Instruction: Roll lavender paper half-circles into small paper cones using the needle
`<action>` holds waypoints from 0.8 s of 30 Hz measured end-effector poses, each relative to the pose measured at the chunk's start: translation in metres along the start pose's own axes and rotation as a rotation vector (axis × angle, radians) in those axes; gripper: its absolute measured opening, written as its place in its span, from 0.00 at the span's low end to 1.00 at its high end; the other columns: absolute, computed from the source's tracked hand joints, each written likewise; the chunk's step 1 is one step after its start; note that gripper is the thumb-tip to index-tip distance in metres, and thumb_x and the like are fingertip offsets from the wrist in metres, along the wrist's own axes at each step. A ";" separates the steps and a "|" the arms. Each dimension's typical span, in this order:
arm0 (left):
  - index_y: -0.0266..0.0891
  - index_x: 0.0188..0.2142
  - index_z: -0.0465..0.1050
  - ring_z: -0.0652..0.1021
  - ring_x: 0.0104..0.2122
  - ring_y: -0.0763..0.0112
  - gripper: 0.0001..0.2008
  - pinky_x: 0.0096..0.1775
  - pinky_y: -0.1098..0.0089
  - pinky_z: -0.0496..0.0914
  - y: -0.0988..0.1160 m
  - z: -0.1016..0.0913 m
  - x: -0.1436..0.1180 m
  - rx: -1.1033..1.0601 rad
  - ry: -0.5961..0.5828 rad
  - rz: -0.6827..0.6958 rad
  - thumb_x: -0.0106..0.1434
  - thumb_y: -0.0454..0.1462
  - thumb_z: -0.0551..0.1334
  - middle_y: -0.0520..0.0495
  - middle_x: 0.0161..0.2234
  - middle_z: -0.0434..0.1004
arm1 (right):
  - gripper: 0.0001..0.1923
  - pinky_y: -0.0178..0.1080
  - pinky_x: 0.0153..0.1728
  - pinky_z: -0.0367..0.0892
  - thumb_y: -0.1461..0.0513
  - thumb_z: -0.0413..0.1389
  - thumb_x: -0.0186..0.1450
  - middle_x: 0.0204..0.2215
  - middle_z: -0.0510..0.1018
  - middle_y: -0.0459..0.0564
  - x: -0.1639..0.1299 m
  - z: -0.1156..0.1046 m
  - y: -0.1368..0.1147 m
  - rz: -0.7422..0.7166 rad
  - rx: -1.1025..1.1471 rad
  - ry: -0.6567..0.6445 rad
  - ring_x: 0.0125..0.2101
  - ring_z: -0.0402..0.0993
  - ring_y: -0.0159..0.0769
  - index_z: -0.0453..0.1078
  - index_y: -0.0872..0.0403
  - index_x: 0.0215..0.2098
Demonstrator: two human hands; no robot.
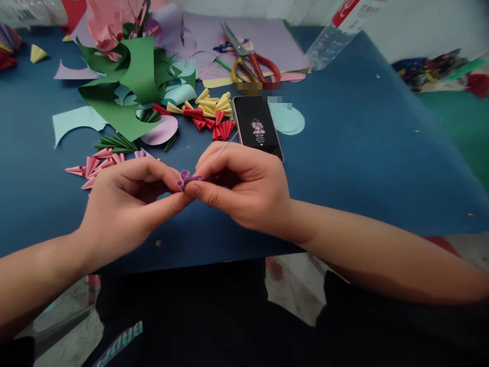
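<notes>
A small curled piece of purple paper (185, 179) is pinched between both my hands, above the front part of the blue table. My left hand (122, 199) holds its left side between thumb and forefinger. On the other side, the fingertips of my right hand (248, 183) close on it, and a thin light line, maybe a thread or wire, runs up from them. Behind my left hand lie pink paper cones (93, 167) and green paper cones (118, 142). Red paper cones (222, 127) and yellow paper cones (214, 104) are heaped farther back.
A phone (256, 125) lies behind my right hand, beside pale blue paper circles (288, 120). Scissors (244, 51) rest on purple sheets (198, 33). Green paper scraps (139, 71) pile at the back left. A plastic bottle (336, 38) stands at the back of the blue table (362, 142).
</notes>
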State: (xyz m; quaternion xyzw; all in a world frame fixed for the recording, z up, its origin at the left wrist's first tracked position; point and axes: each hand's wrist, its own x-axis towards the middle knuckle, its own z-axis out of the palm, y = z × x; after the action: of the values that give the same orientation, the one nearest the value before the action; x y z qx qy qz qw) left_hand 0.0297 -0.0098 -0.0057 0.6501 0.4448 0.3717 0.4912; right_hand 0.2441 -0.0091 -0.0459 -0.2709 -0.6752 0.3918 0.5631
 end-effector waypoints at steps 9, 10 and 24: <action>0.49 0.34 0.86 0.91 0.36 0.60 0.11 0.39 0.63 0.89 -0.008 -0.001 0.001 0.015 0.055 0.080 0.61 0.44 0.84 0.53 0.36 0.91 | 0.00 0.32 0.30 0.73 0.66 0.69 0.71 0.35 0.85 0.49 -0.002 0.001 0.001 -0.077 -0.055 0.032 0.35 0.81 0.31 0.84 0.56 0.40; 0.49 0.35 0.86 0.91 0.36 0.60 0.11 0.38 0.63 0.89 -0.008 -0.002 0.001 0.029 0.046 0.091 0.62 0.43 0.84 0.53 0.36 0.91 | 0.01 0.32 0.30 0.73 0.66 0.69 0.71 0.35 0.85 0.48 -0.003 0.001 0.001 -0.070 -0.051 0.035 0.34 0.81 0.31 0.83 0.56 0.39; 0.41 0.37 0.88 0.90 0.34 0.73 0.08 0.39 0.79 0.84 -0.010 -0.006 0.000 0.099 0.007 0.310 0.61 0.30 0.82 0.53 0.36 0.93 | 0.03 0.27 0.26 0.68 0.67 0.68 0.71 0.32 0.81 0.46 -0.003 0.000 0.001 -0.161 -0.086 0.010 0.29 0.75 0.25 0.81 0.59 0.37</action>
State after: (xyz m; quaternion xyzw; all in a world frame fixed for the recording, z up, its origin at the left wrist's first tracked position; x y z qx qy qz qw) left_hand 0.0221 -0.0066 -0.0135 0.7329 0.3588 0.4231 0.3938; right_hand 0.2444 -0.0106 -0.0486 -0.2419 -0.7083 0.3146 0.5839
